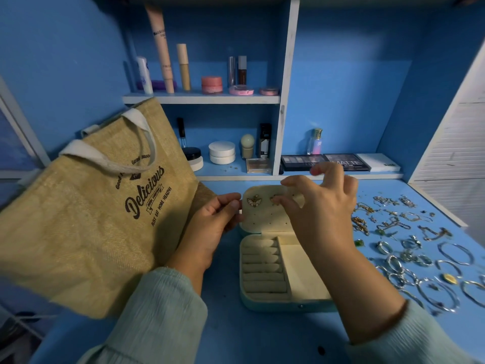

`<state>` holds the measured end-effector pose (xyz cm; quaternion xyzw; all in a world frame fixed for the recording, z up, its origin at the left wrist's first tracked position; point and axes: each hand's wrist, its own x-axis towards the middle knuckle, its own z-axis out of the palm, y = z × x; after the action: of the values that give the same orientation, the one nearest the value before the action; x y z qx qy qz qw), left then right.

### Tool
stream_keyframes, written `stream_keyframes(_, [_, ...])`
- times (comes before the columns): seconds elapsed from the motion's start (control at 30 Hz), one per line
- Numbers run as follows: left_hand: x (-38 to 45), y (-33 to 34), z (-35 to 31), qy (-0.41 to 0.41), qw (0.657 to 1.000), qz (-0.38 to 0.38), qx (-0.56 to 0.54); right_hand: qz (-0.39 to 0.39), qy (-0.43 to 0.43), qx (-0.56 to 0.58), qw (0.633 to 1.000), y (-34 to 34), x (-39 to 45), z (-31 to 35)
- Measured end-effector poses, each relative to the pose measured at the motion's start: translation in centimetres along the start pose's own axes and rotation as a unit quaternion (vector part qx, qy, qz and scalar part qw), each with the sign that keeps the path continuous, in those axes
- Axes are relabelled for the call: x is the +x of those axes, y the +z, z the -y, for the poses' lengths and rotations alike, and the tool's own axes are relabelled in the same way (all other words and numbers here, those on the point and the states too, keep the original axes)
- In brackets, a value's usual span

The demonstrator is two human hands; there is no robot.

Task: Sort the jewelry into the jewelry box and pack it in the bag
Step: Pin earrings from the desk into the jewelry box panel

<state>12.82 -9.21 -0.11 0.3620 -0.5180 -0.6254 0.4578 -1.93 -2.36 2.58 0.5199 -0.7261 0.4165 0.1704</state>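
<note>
The box (pixel 278 261) sits open on the blue tabletop (pixel 231 332), near the middle, with its lid (pixel 265 214) standing up on the far side. The near half holds a bank of ring rolls (pixel 262 269) on the left and a bare compartment (pixel 304 274) on the right. The lid's inner face is a cream panel with small holes. A winged gold earring (pixel 254 200) is pinned near its top left, and a second small gold piece (pixel 274 199) shows just beside the right fingers.

The left hand (pixel 215 224) is at the lid's left edge, thumb and fingers curled onto that edge, so its grip is closed on the lid. The right hand (pixel 320 206) is raised in front of the lid's upper right, its thumb and forefinger brought together at the small gold piece while the other fingers spread upward. The fingertips are blurred, so I cannot tell whether that grip actually pinches the piece or only touches it.

The bag (pixel 91 206), tan woven with white handles and dark print, leans on the left of the tabletop, just beside the left hand and the box.

The remaining jewelry (pixel 409 248) lies spread over the right of the tabletop, apart from the box: gold chains and small pieces at the far end, silver rings and hoops nearer.

Behind, shelves (pixel 202 99) carry cosmetics, including tubes, jars and eyeshadow palettes (pixel 325 162).
</note>
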Motion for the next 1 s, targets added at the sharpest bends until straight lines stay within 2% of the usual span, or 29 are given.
stream_keyframes(0.23, [0.3,0.0,-1.4,0.005,0.998,-0.027,0.053,-0.009,-0.105,0.007,0.994,0.0,-0.1,-1.1])
stream_keyframes(0.4, [0.2,0.2,-3.7,0.015,0.984,0.048,0.169,-0.027,-0.152,0.024,0.988,-0.4,-1.2,-2.0])
stream_keyframes(0.63, [-0.1,1.8,-6.2,0.016,0.92,0.178,0.348,-0.051,-0.197,0.022,0.979,-0.8,-2.9,-2.8])
stream_keyframes(0.93, [-0.5,3.5,-7.0,-0.007,0.839,0.251,0.482,-0.096,-0.238,0.011,0.966,-0.7,-4.3,-3.3])
stream_keyframes(1.0, [-0.4,3.8,-7.2,-0.018,0.833,0.258,0.489,-0.104,-0.239,0.014,0.965,-0.5,-4.5,-3.4])
